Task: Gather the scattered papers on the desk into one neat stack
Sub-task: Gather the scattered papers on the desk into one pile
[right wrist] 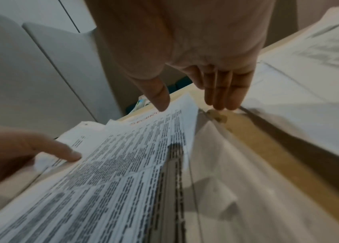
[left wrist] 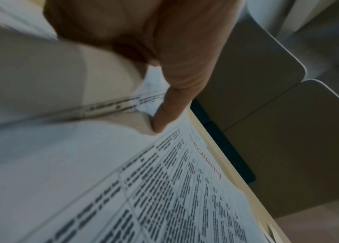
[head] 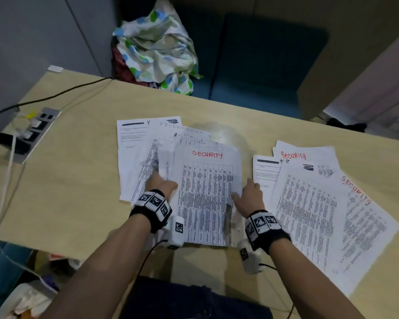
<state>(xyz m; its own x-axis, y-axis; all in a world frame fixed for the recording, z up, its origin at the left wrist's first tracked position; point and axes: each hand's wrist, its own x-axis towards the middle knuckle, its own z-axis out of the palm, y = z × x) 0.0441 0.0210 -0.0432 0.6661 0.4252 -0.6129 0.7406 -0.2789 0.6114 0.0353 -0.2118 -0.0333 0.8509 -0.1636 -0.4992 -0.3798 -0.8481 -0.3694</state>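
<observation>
A loose centre stack of printed sheets (head: 207, 199) lies on the wooden desk (head: 78, 192), its top sheet marked SECURITY in red. My left hand (head: 162, 183) holds the stack's left edge: the thumb (left wrist: 164, 115) presses on the top sheet and the fingers are hidden under curled sheets. My right hand (head: 249, 194) stands at the stack's right edge with straight fingers (right wrist: 222, 98) touching the desk and the thumb (right wrist: 160, 100) on the top sheet. More sheets (head: 134, 153) fan out behind the left hand. A second spread of papers (head: 320, 208) lies to the right.
A socket box (head: 32, 132) with plugs and cables (head: 7, 180) is set in the desk at the left. Crumpled patterned cloth (head: 157, 49) lies on a blue seat (head: 263, 65) beyond the far edge. The near desk edge runs just under my wrists.
</observation>
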